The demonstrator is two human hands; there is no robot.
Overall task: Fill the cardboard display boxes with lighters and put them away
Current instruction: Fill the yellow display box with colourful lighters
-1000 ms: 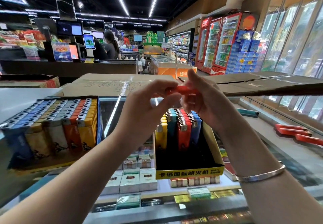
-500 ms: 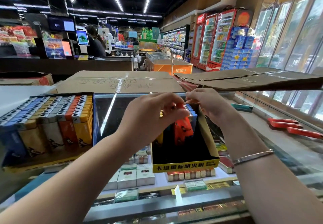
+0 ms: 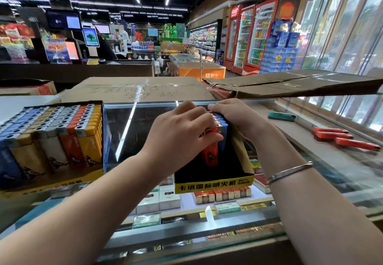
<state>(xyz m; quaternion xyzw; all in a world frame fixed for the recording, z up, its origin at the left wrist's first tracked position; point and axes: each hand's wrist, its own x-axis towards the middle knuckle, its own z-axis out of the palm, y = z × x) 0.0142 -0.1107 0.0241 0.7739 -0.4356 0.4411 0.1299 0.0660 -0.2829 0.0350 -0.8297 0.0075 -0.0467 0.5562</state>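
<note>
1. My left hand (image 3: 182, 132) covers most of the part-filled display box (image 3: 215, 182), so I cannot count the lighters behind it.
2. The orange lighter (image 3: 210, 153) shows only its lower body; its top is under my fingers (image 3: 211, 138).
3. My right hand (image 3: 234, 115) hides the far end of the blue lighters (image 3: 222, 126).
4. The full display box (image 3: 104, 136) is cut off by the left edge.
5. Handwriting on the cardboard carton (image 3: 132, 90) is too faint to read.
</note>
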